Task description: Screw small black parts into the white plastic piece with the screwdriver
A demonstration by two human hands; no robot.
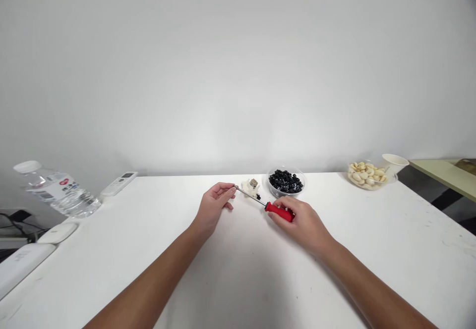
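Observation:
My right hand point(301, 220) is closed around the red handle of a screwdriver point(279, 212), whose metal shaft points up and to the left. The shaft's tip meets the fingertips of my left hand point(215, 202), where thumb and forefinger are pinched together. Whatever small thing may be in that pinch is too small to make out. Just behind the shaft lies a small off-white part point(251, 188) with a brownish block on top. A tiny black piece point(258, 196) is beside it.
A clear bowl of shiny black pieces point(285, 181) stands behind my right hand. At the right are a bowl of cream-coloured pieces point(366, 175) and a paper cup point(394, 163). A water bottle point(59, 190), a remote control point(119, 184) and white devices point(57, 232) line the left edge.

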